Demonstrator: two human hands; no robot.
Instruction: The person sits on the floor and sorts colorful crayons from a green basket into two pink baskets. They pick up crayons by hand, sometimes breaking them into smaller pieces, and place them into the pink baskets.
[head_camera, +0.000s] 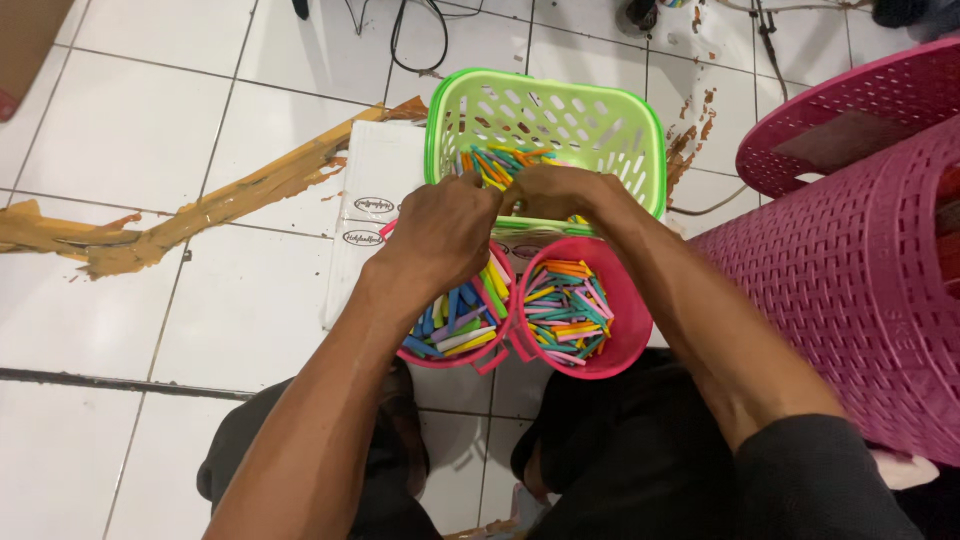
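Sitting on the tiled floor, with a strip of brown cardboard lying far left, out of the way. Keeping the left hand curled over the left pink bowl, grip closed on some coloured sticks, probably to keep them bundled. Meeting the right hand at the near rim of the green basket, fingers pinching the same bundle. Holding the second pink bowl of sticks just beside the first, close to the knees for easy reach. Leaving a large pink basket lying on its side at the right.
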